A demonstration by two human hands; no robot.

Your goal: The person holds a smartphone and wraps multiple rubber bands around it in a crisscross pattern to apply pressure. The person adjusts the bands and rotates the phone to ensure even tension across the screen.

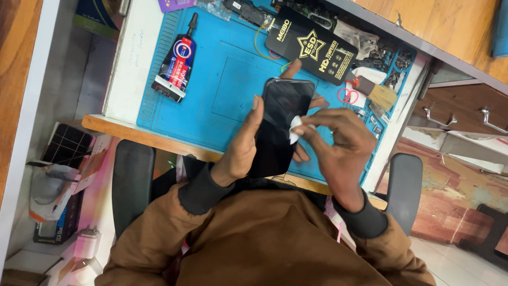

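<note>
My left hand (241,151) grips a black smartphone (279,119) by its left edge and holds it upright over the blue work mat (211,85), the dark screen facing me. My right hand (338,143) pinches a small white wipe (294,127) between thumb and fingers and presses it against the right side of the screen. Fingertips of my left hand curl around the phone's top and right edge. Both arms wear brown sleeves with dark cuffs.
A glue tube in a black and red pack (177,63) lies at the mat's left. A black flat package (309,47) lies above the phone. A small brush (378,94), red ring tool and loose parts sit right. Chair armrests (132,180) flank me; drawers stand right.
</note>
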